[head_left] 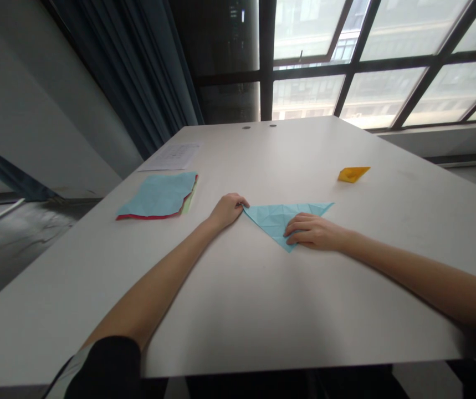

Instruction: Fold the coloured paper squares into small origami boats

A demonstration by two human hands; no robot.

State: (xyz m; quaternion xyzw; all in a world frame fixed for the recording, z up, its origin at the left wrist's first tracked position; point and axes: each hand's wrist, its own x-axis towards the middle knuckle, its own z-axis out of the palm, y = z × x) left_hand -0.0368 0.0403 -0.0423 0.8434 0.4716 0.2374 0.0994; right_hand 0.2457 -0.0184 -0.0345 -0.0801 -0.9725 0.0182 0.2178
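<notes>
A light blue sheet of paper, folded into a triangle with crease lines across it, lies on the white table. Its long edge faces away from me and one corner points towards me. My left hand pinches the triangle's left corner between thumb and fingers. Flat on the right part of the paper rests my right hand, its fingers stretched out and a little apart. The fingers cover some of the paper near the lower corner.
A stack of coloured paper, blue on top with red and green edges showing, lies to the left. Behind it is a printed sheet. A folded yellow paper piece sits at the right on the white table. Windows stand beyond.
</notes>
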